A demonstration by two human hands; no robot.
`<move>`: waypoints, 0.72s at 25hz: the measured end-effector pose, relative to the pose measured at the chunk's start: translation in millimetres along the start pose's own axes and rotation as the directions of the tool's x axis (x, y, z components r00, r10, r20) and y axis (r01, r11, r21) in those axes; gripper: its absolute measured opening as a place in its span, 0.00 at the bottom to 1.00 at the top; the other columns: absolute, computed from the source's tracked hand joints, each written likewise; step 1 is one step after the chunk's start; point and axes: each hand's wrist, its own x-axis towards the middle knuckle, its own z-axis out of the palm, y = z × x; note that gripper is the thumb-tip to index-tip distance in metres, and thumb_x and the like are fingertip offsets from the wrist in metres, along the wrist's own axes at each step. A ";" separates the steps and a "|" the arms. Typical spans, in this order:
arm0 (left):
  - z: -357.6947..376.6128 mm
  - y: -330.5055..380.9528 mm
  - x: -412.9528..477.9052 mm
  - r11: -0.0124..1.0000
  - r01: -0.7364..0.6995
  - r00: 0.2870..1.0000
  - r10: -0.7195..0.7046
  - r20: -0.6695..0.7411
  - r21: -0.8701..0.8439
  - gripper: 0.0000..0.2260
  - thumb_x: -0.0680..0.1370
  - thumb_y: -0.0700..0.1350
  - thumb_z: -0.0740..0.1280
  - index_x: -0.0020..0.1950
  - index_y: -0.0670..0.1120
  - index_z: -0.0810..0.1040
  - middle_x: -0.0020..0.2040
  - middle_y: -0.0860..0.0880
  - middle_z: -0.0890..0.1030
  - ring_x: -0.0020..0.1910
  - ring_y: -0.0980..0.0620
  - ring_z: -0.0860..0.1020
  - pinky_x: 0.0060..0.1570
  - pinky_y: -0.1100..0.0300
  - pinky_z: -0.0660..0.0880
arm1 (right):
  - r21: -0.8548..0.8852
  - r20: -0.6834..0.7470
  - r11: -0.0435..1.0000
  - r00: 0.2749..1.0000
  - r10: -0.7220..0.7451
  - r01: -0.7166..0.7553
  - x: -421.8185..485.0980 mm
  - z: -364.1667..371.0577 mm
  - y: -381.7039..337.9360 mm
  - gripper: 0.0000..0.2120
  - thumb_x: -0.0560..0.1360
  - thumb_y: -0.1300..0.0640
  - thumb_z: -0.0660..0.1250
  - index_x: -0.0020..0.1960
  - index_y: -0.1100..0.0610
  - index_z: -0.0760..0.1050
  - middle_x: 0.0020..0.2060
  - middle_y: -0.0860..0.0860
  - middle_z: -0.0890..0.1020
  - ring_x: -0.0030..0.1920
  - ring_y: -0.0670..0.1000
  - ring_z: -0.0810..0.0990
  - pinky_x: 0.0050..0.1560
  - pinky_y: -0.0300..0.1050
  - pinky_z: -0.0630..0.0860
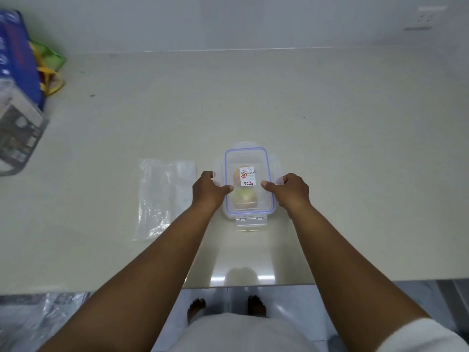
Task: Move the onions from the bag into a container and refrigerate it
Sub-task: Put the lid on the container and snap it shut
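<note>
A clear plastic container point(250, 158) with a blue-sealed lid and a white label stands on the beige counter. Onions point(244, 198) show through the lid inside it. My left hand point(209, 190) grips the container's left side, thumb on the lid, fingers over the left clip. On the opposite side, my right hand point(289, 190) holds it the same way, fingers on the right clip. The near clip flap sticks out flat toward me. An empty, flattened clear plastic bag point(165, 196) lies on the counter just left of the container.
A blue package point(17, 62) and a clear-wrapped box point(19, 133) sit at the far left with a green and yellow bag point(49, 69) behind them. The counter's front edge point(253, 285) runs near my body; tiled floor lies below. A wall socket point(426, 19) is at top right.
</note>
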 end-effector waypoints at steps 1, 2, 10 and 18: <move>1.6 -2.7 2.0 1.000 0.011 1.000 -0.011 0.002 0.004 0.31 0.69 0.49 0.76 0.68 0.44 0.69 0.56 0.44 0.80 0.55 0.45 0.78 0.58 0.53 0.74 | -0.032 -0.011 0.999 1.000 -0.006 0.006 0.6 3.4 -0.1 0.26 0.66 0.43 0.76 0.54 0.60 0.76 0.52 0.54 0.81 0.54 0.57 0.80 0.54 0.49 0.76; 3.3 -5.2 4.5 1.000 0.023 1.000 -0.023 0.004 0.002 0.31 0.69 0.49 0.76 0.69 0.44 0.69 0.58 0.43 0.79 0.56 0.44 0.78 0.59 0.52 0.74 | -0.052 -0.019 0.999 1.000 -0.005 0.004 1.6 6.3 -0.5 0.27 0.66 0.43 0.76 0.55 0.61 0.76 0.53 0.54 0.81 0.55 0.56 0.79 0.55 0.48 0.75; 2.5 -15.9 12.3 1.000 0.011 1.000 -0.011 -0.014 0.028 0.35 0.68 0.50 0.77 0.71 0.45 0.67 0.65 0.43 0.75 0.60 0.45 0.76 0.61 0.51 0.73 | -0.150 -0.054 0.988 0.998 -0.028 0.019 -2.6 18.2 4.6 0.34 0.67 0.41 0.74 0.67 0.58 0.71 0.62 0.56 0.77 0.61 0.57 0.77 0.58 0.49 0.74; -2.2 -1.1 22.8 0.971 -0.009 0.994 -0.018 0.112 0.239 0.19 0.70 0.50 0.76 0.55 0.40 0.80 0.55 0.42 0.82 0.55 0.43 0.80 0.52 0.55 0.74 | -0.423 0.023 0.897 0.992 -0.127 0.125 4.7 20.2 -12.3 0.21 0.70 0.45 0.72 0.48 0.63 0.81 0.46 0.57 0.84 0.49 0.59 0.82 0.43 0.45 0.74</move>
